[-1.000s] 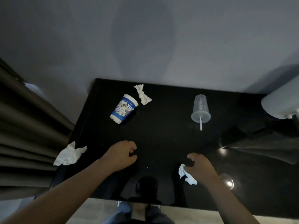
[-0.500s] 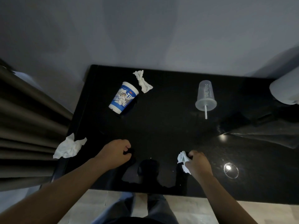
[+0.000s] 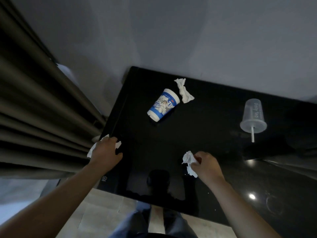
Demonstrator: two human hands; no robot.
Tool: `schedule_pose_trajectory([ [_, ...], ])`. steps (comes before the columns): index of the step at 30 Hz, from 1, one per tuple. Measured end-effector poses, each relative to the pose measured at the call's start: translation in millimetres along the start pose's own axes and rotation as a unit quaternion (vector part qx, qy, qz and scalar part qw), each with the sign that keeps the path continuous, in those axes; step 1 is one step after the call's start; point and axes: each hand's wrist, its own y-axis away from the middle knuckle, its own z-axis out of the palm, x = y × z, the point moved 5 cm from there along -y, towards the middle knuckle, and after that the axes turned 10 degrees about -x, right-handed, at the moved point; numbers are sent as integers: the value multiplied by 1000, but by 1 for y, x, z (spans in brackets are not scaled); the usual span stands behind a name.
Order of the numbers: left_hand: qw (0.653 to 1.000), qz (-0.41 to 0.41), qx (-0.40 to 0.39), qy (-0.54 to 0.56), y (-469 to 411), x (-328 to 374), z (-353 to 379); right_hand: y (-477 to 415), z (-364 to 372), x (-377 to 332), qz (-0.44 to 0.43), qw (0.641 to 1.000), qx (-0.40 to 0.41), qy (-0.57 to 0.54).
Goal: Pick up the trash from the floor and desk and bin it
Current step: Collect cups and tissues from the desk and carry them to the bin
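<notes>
My right hand (image 3: 205, 166) grips a crumpled white tissue (image 3: 188, 160) just above the black desk (image 3: 197, 140). At the desk's left edge my left hand (image 3: 105, 152) lies over a second crumpled tissue (image 3: 90, 150), its fingers curled onto it; most of that tissue is hidden under the hand. A blue and white paper cup (image 3: 163, 107) lies on its side near the back of the desk. A third tissue (image 3: 184, 91) sits right beside the cup's rim. A clear plastic cup with a straw (image 3: 253, 115) lies further right.
Dark pleated curtains (image 3: 39, 107) hang close along the desk's left side. A grey wall (image 3: 171, 35) backs the desk. Pale floor tiles (image 3: 96, 215) and my legs show below the desk's front edge.
My left hand has moved left from the desk's middle onto the tissue at the left edge. My right hand has lifted its tissue slightly. The view has swung left.
</notes>
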Motion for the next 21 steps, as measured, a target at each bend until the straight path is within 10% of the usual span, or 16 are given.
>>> schedule_pose_trajectory([
  [21,996,-42,-64,47,-41,-29,26,-6,1,-43,-1,999,5,44],
])
